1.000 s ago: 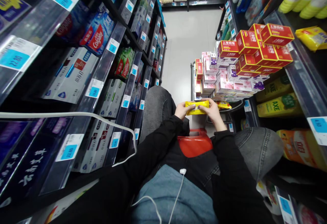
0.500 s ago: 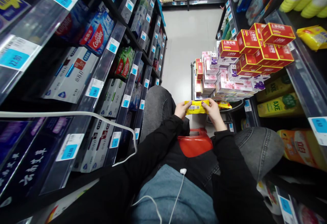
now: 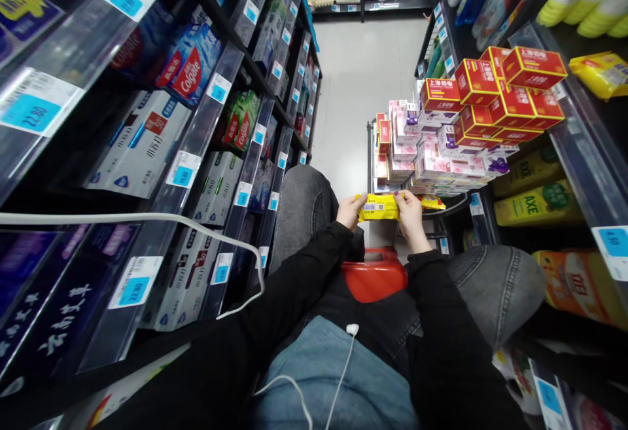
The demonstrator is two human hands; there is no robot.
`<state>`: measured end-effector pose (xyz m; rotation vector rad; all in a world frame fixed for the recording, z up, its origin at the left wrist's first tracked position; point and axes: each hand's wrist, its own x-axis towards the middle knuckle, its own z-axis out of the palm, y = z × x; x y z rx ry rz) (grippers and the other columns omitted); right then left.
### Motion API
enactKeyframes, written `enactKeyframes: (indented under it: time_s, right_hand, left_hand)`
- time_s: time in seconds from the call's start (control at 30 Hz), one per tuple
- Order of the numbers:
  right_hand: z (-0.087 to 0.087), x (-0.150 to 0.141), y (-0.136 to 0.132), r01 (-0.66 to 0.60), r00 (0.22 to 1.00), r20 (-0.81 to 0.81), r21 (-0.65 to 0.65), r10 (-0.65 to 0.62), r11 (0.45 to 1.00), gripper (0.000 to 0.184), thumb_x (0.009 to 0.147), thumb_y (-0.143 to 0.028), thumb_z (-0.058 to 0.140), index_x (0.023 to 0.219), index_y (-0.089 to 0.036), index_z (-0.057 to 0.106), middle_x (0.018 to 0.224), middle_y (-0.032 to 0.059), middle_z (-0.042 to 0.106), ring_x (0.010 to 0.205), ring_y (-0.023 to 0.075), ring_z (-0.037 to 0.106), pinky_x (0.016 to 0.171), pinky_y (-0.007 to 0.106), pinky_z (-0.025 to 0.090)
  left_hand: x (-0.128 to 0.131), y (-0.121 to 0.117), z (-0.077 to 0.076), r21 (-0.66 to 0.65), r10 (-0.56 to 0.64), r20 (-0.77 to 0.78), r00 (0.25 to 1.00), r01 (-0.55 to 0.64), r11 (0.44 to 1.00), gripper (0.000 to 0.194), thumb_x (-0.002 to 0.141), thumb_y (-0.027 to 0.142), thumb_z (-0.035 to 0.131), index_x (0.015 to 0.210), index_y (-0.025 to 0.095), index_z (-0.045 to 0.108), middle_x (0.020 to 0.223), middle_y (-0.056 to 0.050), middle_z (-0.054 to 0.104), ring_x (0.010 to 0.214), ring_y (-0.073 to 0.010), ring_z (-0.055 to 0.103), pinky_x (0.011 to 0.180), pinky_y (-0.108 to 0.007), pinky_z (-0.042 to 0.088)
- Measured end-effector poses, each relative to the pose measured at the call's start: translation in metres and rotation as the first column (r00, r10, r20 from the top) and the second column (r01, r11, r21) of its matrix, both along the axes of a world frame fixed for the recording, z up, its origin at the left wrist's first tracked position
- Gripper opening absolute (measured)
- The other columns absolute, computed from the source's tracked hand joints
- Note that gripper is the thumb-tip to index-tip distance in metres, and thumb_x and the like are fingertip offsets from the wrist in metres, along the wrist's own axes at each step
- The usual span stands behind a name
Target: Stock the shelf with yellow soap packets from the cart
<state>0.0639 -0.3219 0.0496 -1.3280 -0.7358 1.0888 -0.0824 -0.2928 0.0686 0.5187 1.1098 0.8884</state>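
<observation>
Between my two hands is a small yellow packet (image 3: 380, 207) in shiny wrapping, a barcode label facing up. My left hand (image 3: 349, 212) pinches its left end, and my right hand (image 3: 411, 217) grips the right end with the thumb on top. What is inside the wrapping does not show. Just beyond my right hand lies another yellow packet (image 3: 432, 203), partly hidden by the hand. Behind the hands stands a stack of white and pink boxes (image 3: 426, 155), topped by red boxes (image 3: 510, 103). Under the packet, between my knees, is a red plastic stool (image 3: 375, 279).
Shelves of toothpaste boxes (image 3: 189, 70) with price tags line the left. On the right are shelves with yellow bottles (image 3: 532, 202) and a yellow pack (image 3: 601, 73). A white cable (image 3: 196, 226) crosses from the left. The grey floor (image 3: 367, 57) runs to a far shelf.
The yellow packet has turned so its barcode label is uncovered. My thumbs have drawn apart from its middle toward its ends. The boxes have stayed in place.
</observation>
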Motion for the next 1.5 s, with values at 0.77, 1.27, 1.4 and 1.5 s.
enactKeyframes:
  time_s: [0.77, 1.27, 1.4, 1.5]
  right_hand:
    - [-0.008, -0.002, 0.004, 0.080, 0.994, -0.073, -0.048, -0.083, 0.996, 0.052, 0.059, -0.066, 0.072, 0.076, -0.017, 0.067, 0.071, 0.0045, 0.067, 0.068, 0.0209, 0.062, 0.067, 0.035, 0.052]
    - [-0.005, 0.000, 0.004, 0.086, 0.980, -0.179, -0.019, -0.088, 0.996, 0.045, 0.058, -0.060, 0.076, 0.070, -0.020, 0.062, 0.071, 0.0037, 0.069, 0.073, 0.0224, 0.066, 0.070, 0.036, 0.055]
    - [0.007, 0.004, 0.002, 0.013, 0.968, -0.252, 0.022, -0.007, 1.000, 0.042, 0.058, -0.058, 0.078, 0.068, -0.021, 0.060, 0.071, 0.0042, 0.069, 0.081, 0.0235, 0.067, 0.073, 0.036, 0.055]
    - [0.018, 0.006, -0.001, -0.057, 0.957, -0.283, 0.034, 0.064, 0.998, 0.040, 0.059, -0.055, 0.079, 0.068, -0.020, 0.061, 0.071, 0.0045, 0.070, 0.081, 0.0231, 0.067, 0.072, 0.035, 0.054]
  left_hand:
    - [0.001, -0.001, 0.015, -0.145, 0.028, 0.074, 0.997, -0.017, 0.989, 0.025, 0.088, 0.021, 0.059, 0.098, 0.002, 0.071, 0.084, -0.017, 0.073, 0.082, -0.0257, 0.071, 0.075, -0.041, 0.061]
    - [-0.008, 0.005, 0.011, -0.357, -0.094, 0.186, 0.978, 0.156, 0.921, 0.058, 0.096, 0.052, 0.034, 0.122, 0.005, 0.057, 0.101, -0.021, 0.069, 0.094, -0.0288, 0.070, 0.078, -0.045, 0.059]
    - [-0.017, 0.010, 0.005, -0.442, -0.264, 0.355, 0.897, 0.409, 0.798, 0.068, 0.091, 0.063, 0.032, 0.124, 0.009, 0.055, 0.105, -0.022, 0.068, 0.096, -0.0315, 0.069, 0.070, -0.042, 0.060]
    - [-0.017, 0.010, 0.005, -0.427, -0.332, 0.389, 0.859, 0.487, 0.762, 0.053, 0.094, 0.049, 0.041, 0.125, 0.009, 0.055, 0.102, -0.019, 0.069, 0.095, -0.0280, 0.069, 0.066, -0.033, 0.059]
